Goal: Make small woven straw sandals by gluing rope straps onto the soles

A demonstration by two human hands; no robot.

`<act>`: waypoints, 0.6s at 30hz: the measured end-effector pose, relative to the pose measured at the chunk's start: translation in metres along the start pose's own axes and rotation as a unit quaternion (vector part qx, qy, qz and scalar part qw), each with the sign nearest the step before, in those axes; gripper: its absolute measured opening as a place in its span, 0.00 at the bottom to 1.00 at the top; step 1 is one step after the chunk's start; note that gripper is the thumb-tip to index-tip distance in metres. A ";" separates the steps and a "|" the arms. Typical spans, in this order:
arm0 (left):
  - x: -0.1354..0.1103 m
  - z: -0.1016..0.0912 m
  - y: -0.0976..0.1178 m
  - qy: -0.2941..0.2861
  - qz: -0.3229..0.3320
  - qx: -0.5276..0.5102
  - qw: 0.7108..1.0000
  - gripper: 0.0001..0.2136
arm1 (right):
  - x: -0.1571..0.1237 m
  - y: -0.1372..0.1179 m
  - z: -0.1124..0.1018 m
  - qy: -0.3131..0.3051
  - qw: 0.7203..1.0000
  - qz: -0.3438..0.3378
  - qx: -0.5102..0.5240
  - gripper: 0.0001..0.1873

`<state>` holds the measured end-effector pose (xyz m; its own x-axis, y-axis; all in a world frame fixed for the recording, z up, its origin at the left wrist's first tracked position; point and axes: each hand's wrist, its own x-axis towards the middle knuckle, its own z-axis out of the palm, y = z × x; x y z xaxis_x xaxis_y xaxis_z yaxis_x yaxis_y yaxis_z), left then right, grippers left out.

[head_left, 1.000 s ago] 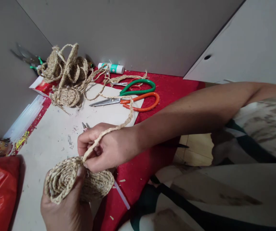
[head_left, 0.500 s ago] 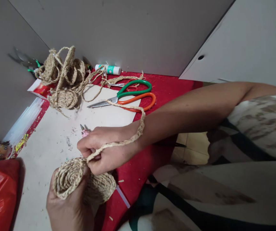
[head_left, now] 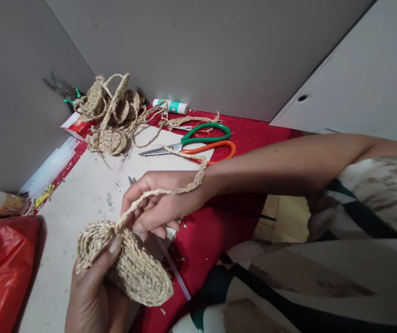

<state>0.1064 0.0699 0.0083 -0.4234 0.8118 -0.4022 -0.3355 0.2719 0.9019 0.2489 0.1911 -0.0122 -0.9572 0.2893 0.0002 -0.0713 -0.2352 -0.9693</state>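
Note:
My left hand [head_left: 96, 289] is closed around a coiled braided-straw piece [head_left: 143, 273], its thumb pressed on the upper edge where the braid comes off. One end of the piece curls up into a rounded coil; the flat oval side faces me. From the thumb a loose straw braid [head_left: 163, 191] runs across my right hand [head_left: 160, 203] and over the wrist to near the scissors [head_left: 198, 145]. My right hand's fingers are apart and slightly bent, with the index finger beside the braid. Metal tips of a tool [head_left: 131, 180] show just beyond that hand.
Bundled straw braids [head_left: 111, 115] lie at the back beside a white-and-green tube [head_left: 170, 106]. Clear sticks [head_left: 51, 162], a paper cup [head_left: 2, 203] and a red plastic bag [head_left: 4, 263] line the left. A pale stick [head_left: 175, 270] crosses the red cloth [head_left: 198, 240].
My right hand has loosened from its pinch on the braid at the coil, and its fingers have spread. The coiled piece has turned, showing more of its flat side. The view has shifted slightly.

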 end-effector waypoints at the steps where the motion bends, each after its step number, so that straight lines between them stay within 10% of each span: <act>1: 0.000 0.001 0.001 -0.006 -0.006 -0.006 1.000 0.18 | 0.001 -0.001 -0.001 -0.003 1.000 0.000 0.008 0.07; 18: 0.002 -0.004 -0.005 0.018 -0.006 0.019 1.000 0.16 | 0.000 0.007 -0.004 -0.046 0.998 -0.045 0.000 0.10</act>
<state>0.1037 0.0683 0.0026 -0.4501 0.7896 -0.4171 -0.3078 0.3012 0.9025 0.2490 0.1929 -0.0199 -0.9686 0.2227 0.1105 -0.1587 -0.2116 -0.9644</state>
